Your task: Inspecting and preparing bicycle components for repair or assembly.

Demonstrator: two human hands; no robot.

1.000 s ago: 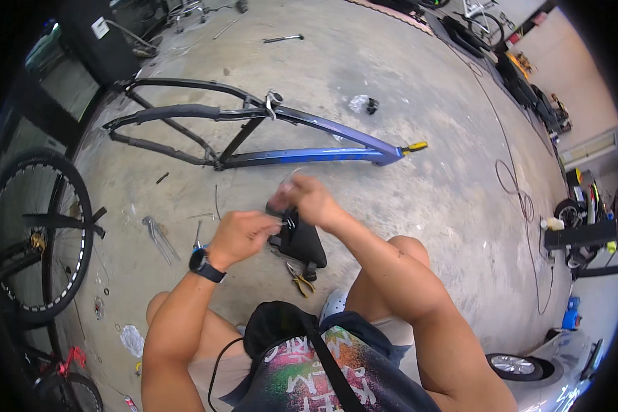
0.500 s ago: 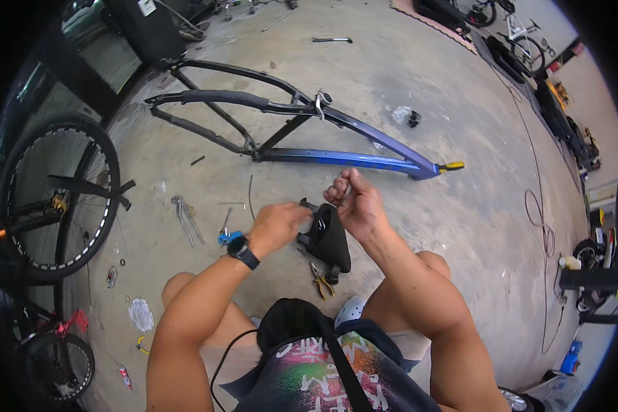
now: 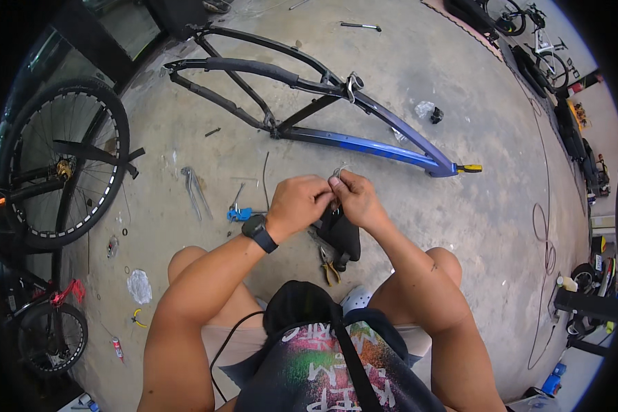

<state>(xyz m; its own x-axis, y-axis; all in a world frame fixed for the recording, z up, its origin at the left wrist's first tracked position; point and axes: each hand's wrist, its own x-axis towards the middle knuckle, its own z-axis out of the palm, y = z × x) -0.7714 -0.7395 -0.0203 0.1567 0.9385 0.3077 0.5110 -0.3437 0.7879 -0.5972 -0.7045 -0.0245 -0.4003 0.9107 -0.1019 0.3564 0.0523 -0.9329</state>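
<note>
Leaning over concrete floor (image 3: 474,226), faced a tubular blue-and-black bicycle frame (image 3: 353,143); had pliers (image 3: 330,270) beside a matte black bag (image 3: 342,240), partly hidden. Above it, pinched a thin, curved strand (image 3: 341,167) in the right-hand grip (image 3: 358,200); could not tell for the left-hand grip (image 3: 299,203), bunched alongside.

The head-worn fisheye camera looks steeply down from close above the dark, colour-printed fabric shirt (image 3: 302,367) at lower centre, facing the grey concrete floor (image 3: 491,233).
</note>
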